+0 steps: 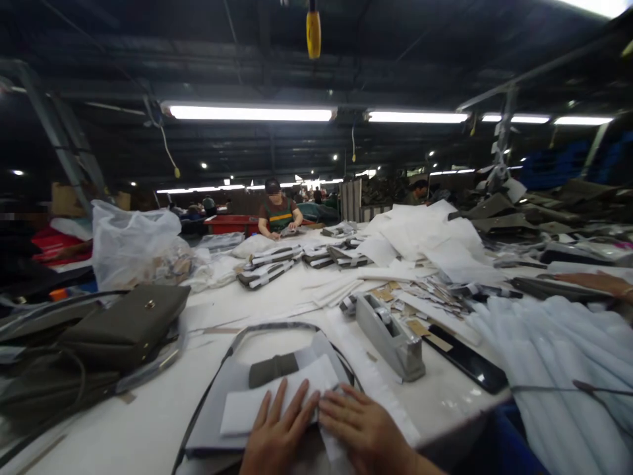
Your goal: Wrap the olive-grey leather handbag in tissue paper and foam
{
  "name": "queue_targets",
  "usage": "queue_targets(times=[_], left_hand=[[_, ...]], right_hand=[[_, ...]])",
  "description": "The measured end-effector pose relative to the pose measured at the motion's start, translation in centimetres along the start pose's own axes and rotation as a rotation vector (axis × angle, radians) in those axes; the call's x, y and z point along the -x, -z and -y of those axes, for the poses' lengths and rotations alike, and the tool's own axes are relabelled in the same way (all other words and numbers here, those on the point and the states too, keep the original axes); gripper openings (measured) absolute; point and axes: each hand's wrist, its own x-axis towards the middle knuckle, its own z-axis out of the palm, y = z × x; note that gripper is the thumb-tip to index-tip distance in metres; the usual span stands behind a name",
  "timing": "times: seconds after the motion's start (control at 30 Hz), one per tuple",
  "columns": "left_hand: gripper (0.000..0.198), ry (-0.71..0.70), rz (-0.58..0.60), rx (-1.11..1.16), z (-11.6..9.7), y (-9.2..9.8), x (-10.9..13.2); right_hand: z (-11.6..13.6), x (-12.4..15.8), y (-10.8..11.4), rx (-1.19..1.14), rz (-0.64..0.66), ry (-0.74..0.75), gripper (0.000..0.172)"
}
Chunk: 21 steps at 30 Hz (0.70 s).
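A bag lies on the table in front of me, its dark strap (220, 359) looping around it and pale wrapping over much of its surface. Across it rests a folded white padding sheet (242, 410). An olive-green strip (273, 371) of the bag shows beyond the sheet. My left hand (281, 432) presses flat on the sheet with its fingers spread. Beside it, my right hand (363, 425) lies with fingers stretched out over the sheet's right end, close to the left fingertips. What is under the palms is hidden.
A grey tape dispenser (390, 340) and a black phone (465, 359) lie to the right. Olive bags (131, 326) are piled on the left. White foam rolls (558, 369) stand at the right edge. A co-worker (279, 214) sits across the table; another person's hand (596, 282) reaches in at right.
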Motion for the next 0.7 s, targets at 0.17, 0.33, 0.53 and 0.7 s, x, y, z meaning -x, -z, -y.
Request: queue_targets(times=[0.17,0.33,0.53,0.7], left_hand=[[0.064,0.027,0.134,0.118,0.3,2.9,-1.4],[0.057,0.054,0.084,0.098,-0.3,2.2,-1.0],[0.044,0.103,-0.084,0.102,-0.8,-0.5,-0.2],[0.044,0.100,-0.146,0.033,-1.6,-3.2,0.8]], right_hand=[[-1.0,-5.9,3.7,-0.289,0.204,-0.290,0.026],[-4.8,-11.6,-0.7,-0.152,0.495,-0.309,0.037],[-6.4,-13.0,-4.2,-0.016,0.617,-0.267,0.038],[-5.9,-12.8,-4.8,0.150,0.662,-0.292,0.032]])
